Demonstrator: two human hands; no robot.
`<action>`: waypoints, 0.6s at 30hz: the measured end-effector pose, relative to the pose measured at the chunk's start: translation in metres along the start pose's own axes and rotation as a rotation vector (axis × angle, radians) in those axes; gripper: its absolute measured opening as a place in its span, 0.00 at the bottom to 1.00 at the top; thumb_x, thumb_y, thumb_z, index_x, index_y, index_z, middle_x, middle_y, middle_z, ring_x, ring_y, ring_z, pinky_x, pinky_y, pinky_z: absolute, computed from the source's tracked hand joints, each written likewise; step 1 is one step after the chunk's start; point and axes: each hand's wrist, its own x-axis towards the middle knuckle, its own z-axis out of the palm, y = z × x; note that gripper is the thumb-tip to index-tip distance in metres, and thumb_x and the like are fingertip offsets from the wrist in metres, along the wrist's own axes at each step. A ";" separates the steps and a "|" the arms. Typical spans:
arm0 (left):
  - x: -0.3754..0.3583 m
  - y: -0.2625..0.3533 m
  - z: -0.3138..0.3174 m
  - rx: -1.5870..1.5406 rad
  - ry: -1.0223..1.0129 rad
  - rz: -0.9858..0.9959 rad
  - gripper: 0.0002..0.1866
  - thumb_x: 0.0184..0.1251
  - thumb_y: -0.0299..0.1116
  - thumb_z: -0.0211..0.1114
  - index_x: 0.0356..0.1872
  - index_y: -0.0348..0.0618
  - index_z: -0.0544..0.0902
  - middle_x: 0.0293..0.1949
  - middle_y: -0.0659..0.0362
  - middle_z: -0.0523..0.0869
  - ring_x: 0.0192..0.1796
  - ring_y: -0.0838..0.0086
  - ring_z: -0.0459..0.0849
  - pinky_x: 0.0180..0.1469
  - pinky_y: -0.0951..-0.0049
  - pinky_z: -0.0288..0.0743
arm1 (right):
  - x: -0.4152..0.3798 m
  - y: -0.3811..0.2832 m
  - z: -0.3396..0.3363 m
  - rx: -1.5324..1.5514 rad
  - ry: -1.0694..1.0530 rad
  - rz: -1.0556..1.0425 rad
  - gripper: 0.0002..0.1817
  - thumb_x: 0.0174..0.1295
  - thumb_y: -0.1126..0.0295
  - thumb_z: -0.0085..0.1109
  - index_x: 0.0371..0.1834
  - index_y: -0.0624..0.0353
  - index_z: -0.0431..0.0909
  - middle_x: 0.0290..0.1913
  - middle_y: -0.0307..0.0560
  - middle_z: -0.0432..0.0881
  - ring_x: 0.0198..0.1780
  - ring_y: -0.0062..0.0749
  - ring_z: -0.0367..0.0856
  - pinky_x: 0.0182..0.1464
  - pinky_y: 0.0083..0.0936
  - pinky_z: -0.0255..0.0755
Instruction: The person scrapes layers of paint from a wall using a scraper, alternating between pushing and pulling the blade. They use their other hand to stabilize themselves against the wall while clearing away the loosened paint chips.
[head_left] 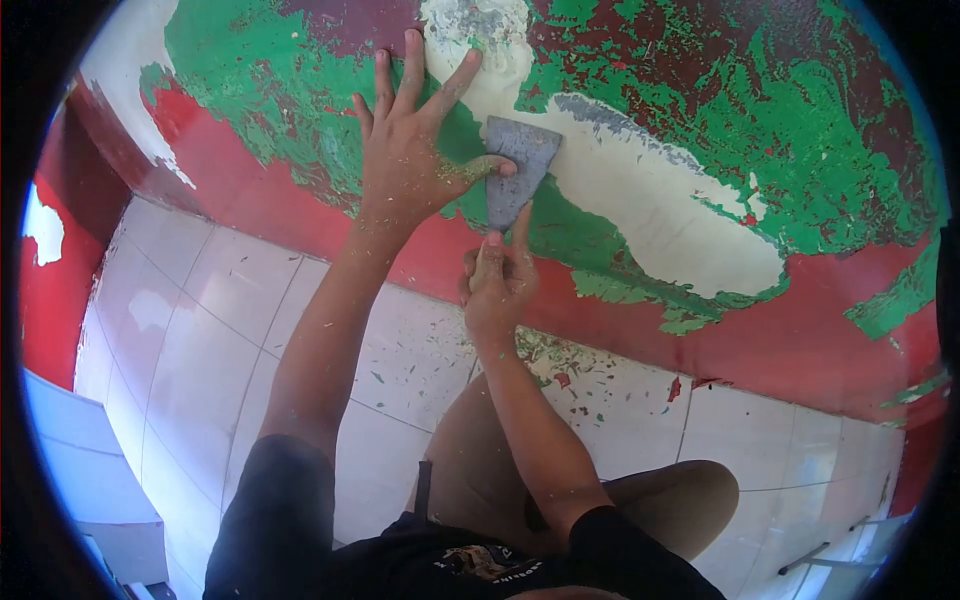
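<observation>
My right hand point(500, 280) grips a grey metal scraper point(522, 165) from below, with a finger stretched along its blade. The wide edge of the blade points up and lies at the wall point(700, 220), over a border of green and bare cream surface. My left hand point(415, 150) is spread on the wall to the left, its thumb touching the blade and small flakes on its back. Around the blade the green paint is ragged, with dark red showing through. The scraper's handle is hidden in my right hand.
Paint flakes point(560, 370) lie scattered on the white tiled floor point(230, 290) below the wall. My bent legs point(670, 500) are at the bottom. A pale blue object point(85, 440) stands at the lower left, and metal legs point(805, 558) show at the lower right.
</observation>
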 end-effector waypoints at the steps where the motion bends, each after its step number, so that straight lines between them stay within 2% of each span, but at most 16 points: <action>1: 0.001 -0.002 0.004 0.000 0.040 -0.010 0.62 0.31 0.77 0.80 0.78 0.75 0.72 0.86 0.47 0.51 0.84 0.30 0.46 0.74 0.17 0.47 | 0.002 -0.006 0.006 -0.008 -0.002 0.001 0.35 0.82 0.63 0.55 0.88 0.46 0.52 0.23 0.31 0.70 0.21 0.11 0.63 0.20 0.14 0.60; 3: 0.002 -0.001 0.007 -0.002 0.080 -0.019 0.60 0.32 0.79 0.77 0.77 0.78 0.74 0.86 0.47 0.54 0.83 0.29 0.49 0.73 0.16 0.49 | 0.004 -0.017 0.018 0.005 0.054 0.077 0.35 0.82 0.62 0.54 0.88 0.44 0.52 0.22 0.32 0.71 0.19 0.11 0.63 0.18 0.15 0.59; 5: 0.001 0.003 0.004 0.015 0.068 -0.034 0.55 0.39 0.69 0.84 0.77 0.75 0.75 0.86 0.46 0.54 0.84 0.31 0.48 0.74 0.18 0.49 | -0.001 -0.018 0.021 0.011 0.058 0.094 0.36 0.82 0.60 0.54 0.88 0.45 0.50 0.23 0.34 0.72 0.20 0.12 0.65 0.17 0.16 0.59; 11: 0.002 0.001 0.006 -0.005 0.120 0.005 0.52 0.41 0.67 0.84 0.75 0.74 0.77 0.85 0.47 0.57 0.83 0.30 0.49 0.74 0.20 0.50 | -0.018 -0.031 0.032 0.052 0.019 0.121 0.38 0.82 0.58 0.54 0.89 0.45 0.46 0.25 0.38 0.73 0.21 0.14 0.67 0.15 0.18 0.59; 18: 0.003 0.007 -0.005 0.000 0.081 -0.054 0.51 0.42 0.69 0.82 0.75 0.74 0.77 0.85 0.48 0.58 0.83 0.26 0.47 0.73 0.16 0.46 | 0.001 0.012 0.007 -0.021 -0.032 -0.067 0.38 0.83 0.59 0.53 0.89 0.49 0.46 0.27 0.37 0.72 0.21 0.15 0.66 0.16 0.17 0.61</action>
